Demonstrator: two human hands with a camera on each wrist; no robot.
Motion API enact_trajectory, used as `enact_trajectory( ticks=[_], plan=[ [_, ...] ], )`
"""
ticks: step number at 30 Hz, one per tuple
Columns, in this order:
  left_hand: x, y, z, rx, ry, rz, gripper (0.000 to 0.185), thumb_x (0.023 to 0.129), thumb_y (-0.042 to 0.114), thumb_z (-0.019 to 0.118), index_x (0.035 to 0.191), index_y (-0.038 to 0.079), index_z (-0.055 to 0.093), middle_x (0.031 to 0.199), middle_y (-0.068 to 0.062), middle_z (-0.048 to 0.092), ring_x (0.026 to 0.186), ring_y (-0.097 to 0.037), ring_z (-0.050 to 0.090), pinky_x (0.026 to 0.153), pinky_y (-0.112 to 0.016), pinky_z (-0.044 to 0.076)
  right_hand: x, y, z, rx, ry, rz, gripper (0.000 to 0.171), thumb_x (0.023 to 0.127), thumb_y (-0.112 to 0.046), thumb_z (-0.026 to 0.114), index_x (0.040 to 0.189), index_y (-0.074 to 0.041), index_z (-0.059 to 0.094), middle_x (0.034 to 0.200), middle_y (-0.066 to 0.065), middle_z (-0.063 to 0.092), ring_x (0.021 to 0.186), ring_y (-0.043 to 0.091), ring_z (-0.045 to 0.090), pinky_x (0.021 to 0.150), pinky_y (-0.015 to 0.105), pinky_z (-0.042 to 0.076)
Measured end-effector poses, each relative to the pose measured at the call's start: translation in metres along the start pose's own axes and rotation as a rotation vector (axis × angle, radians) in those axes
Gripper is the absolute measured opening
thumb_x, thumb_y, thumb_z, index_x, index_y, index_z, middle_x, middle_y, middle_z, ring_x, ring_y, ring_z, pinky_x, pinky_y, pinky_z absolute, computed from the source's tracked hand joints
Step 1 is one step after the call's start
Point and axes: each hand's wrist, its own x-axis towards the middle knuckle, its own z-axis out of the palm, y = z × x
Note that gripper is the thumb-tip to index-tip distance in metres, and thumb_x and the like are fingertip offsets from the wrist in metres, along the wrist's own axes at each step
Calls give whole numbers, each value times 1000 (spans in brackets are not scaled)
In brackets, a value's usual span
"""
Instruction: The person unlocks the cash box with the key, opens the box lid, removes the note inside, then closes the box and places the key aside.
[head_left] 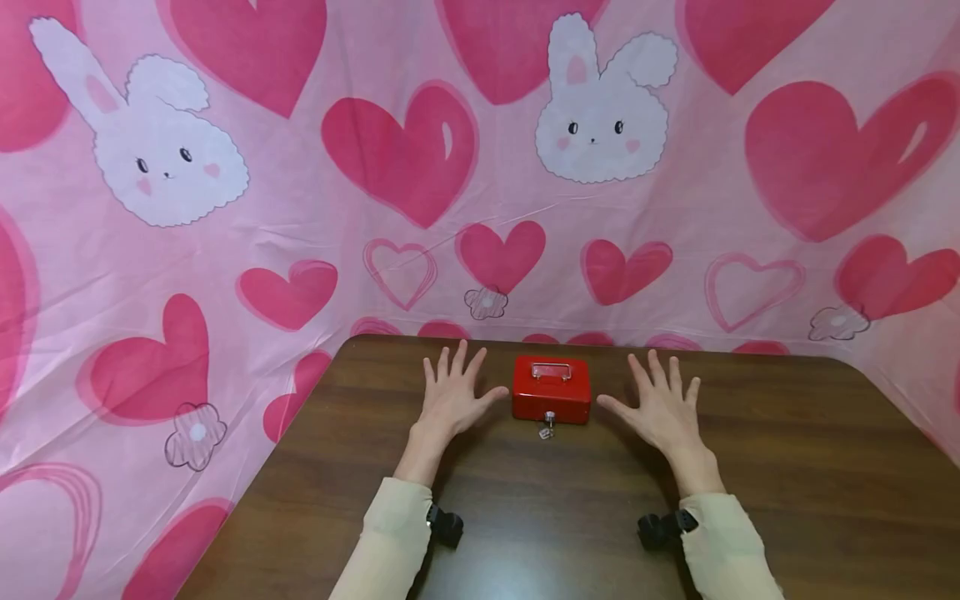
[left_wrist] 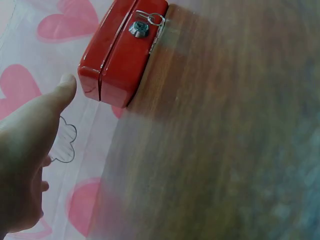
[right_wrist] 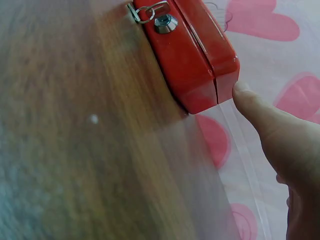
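Observation:
A red metal cash box (head_left: 551, 404) with a silver folding handle (head_left: 551, 372) on its lid sits near the far edge of the table, lid down. On its front is a round lock (left_wrist: 139, 29), from which keys (head_left: 547, 432) hang on a ring. My left hand (head_left: 452, 400) is spread just left of the box, thumb pointing towards its side. To the right, my right hand (head_left: 663, 408) is spread the same way, its thumb (right_wrist: 250, 102) close to the box's corner in the right wrist view. Neither hand holds anything.
The brown wooden table (head_left: 555, 517) has rounded far corners. Behind it and along its left hangs a pink cloth (head_left: 300, 192) printed with hearts and rabbits. A black wrist camera (head_left: 447, 528) is strapped at the left sleeve, another camera (head_left: 658, 532) at the right.

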Motion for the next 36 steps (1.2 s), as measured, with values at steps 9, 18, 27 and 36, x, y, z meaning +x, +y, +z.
enact_trajectory(
  ticks=[9,18,27,36],
  plan=[
    [0,-2,-2,-104,-25,28,85,86,70,53,156,28,31,167,-7,19,153,-37,13,122,-61,0,2,-3,-9,65,-7,-33,89,88,-62,60,152,-5,36,156,31,30,143,56,21,110,73,21],
    [4,-2,-3,-170,45,105,76,90,60,58,155,28,34,158,-5,39,147,-31,32,122,-57,18,2,-11,-13,213,167,-106,49,95,-30,66,135,-5,57,128,22,61,116,41,59,97,61,47],
    [6,-2,-6,-288,57,139,63,93,46,64,148,22,46,150,-4,49,141,-25,43,119,-52,30,6,-26,-13,313,188,-166,33,94,-21,68,124,-5,65,105,16,71,91,31,67,85,52,56],
    [6,1,-2,-288,35,162,58,94,43,64,146,20,49,147,-3,52,139,-24,45,119,-49,29,4,-32,-10,393,125,-151,26,95,-19,68,118,-7,68,102,12,74,77,23,71,72,33,60]
  ],
)
